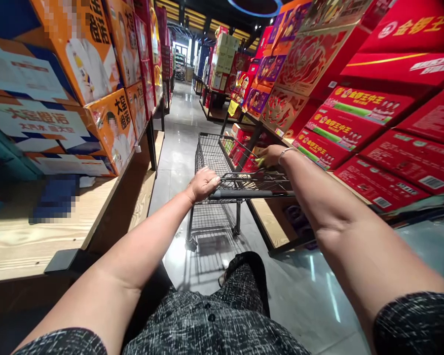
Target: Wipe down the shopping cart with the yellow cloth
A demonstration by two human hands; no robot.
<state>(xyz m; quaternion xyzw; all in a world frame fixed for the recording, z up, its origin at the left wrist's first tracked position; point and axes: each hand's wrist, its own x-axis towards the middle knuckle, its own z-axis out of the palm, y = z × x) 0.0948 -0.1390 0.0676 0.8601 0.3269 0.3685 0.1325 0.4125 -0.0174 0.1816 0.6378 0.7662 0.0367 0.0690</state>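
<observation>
A dark wire shopping cart stands in front of me in the aisle, its basket bare where I can see into it. My left hand is wrapped round the left end of the cart's grey handle. My right hand, with a bracelet at the wrist, is over the cart's right rear side, beyond the handle. Its fingers are curled, and a small yellow-green bit shows at their tips. What it is I cannot make out.
Orange drink cartons are stacked on a wooden shelf at the left. Red boxes and gold-patterned boxes line the right, close to the cart. A shiny grey floor runs ahead between the shelves.
</observation>
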